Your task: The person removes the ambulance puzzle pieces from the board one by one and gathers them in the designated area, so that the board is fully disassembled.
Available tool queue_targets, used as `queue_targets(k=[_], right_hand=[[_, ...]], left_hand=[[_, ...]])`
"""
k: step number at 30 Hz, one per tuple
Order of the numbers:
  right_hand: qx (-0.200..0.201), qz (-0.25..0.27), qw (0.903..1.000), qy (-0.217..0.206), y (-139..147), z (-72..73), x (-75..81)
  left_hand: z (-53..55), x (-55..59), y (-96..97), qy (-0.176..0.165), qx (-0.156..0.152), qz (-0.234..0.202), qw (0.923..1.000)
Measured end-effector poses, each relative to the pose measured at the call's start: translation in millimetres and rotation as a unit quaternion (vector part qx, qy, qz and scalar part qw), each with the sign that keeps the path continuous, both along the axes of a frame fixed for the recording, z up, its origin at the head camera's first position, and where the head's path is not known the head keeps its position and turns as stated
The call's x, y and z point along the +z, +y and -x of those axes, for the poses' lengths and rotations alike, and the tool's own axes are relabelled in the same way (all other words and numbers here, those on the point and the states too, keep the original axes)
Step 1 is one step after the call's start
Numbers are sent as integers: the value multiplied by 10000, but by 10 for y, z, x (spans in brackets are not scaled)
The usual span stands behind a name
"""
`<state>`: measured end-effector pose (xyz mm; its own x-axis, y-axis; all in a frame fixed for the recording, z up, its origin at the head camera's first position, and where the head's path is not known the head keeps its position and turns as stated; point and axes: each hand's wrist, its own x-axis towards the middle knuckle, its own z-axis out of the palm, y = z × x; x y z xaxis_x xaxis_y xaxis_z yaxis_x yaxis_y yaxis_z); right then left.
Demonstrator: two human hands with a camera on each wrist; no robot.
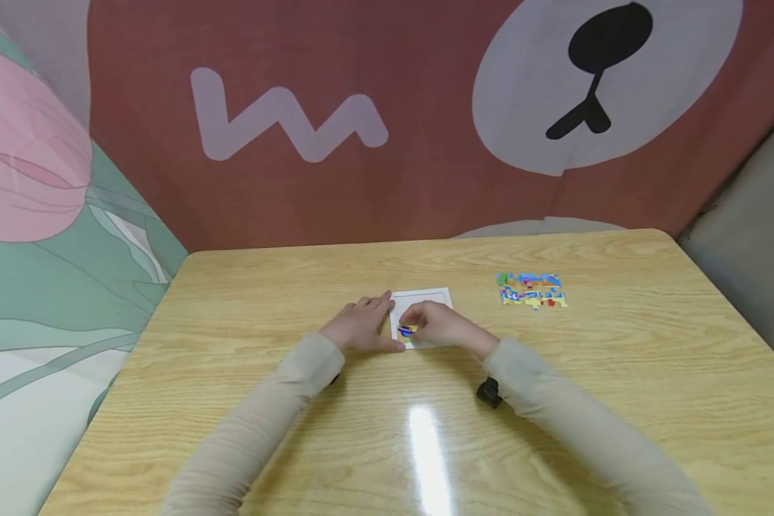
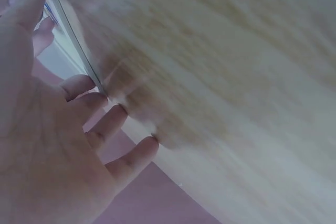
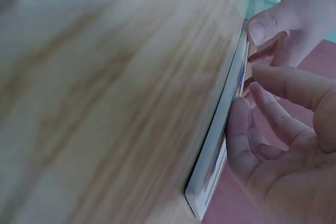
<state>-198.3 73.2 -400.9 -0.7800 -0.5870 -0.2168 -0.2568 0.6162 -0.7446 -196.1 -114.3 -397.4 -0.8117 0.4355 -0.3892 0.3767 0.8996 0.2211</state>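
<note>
A small white puzzle tray (image 1: 430,295) lies flat on the wooden table. Along its left side rests my left hand (image 1: 361,326), thumb at the near corner and fingertips by the far corner; in the left wrist view those fingers (image 2: 137,156) are spread and only slightly bent. My right hand (image 1: 440,324) reaches over the tray from the right. Thumb and forefinger come together at a small blue and yellow puzzle piece (image 1: 407,330) in the near left part, pinching it. Only a colourful sliver of it shows in the right wrist view, beside the fingertips.
A patch of colourful puzzle pieces (image 1: 532,290) lies right of the tray, towards the back of the table (image 1: 232,308). Behind the table hangs a printed brown cloth (image 1: 426,193). Below my right wrist a black device (image 1: 489,393) shows.
</note>
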Motion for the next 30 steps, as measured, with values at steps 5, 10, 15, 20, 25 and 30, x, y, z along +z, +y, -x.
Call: queue_targets(k=[5,10,15,20,25,30], right_hand=[[221,-83,9997,93,-9,5,-4],[368,-164,9989,245,-14,3,1],[334,-159,9992,155,-21,-15,4],[345,-135,9993,80,-15,-30,11],[381,-217,9989,143,-12,-14,-6],[485,-199,9981,322,-26,24,-26]], left_hand=[[1,9,10,15,47,-18,10000],[-11,13,15,-2,69,-24,10000],[-21,17,28,-60,101,20,9999],[-17,13,35,-81,88,63,9999],[-13,5,33,-104,86,108,9998],[-21,6,36,-91,88,87,9999]])
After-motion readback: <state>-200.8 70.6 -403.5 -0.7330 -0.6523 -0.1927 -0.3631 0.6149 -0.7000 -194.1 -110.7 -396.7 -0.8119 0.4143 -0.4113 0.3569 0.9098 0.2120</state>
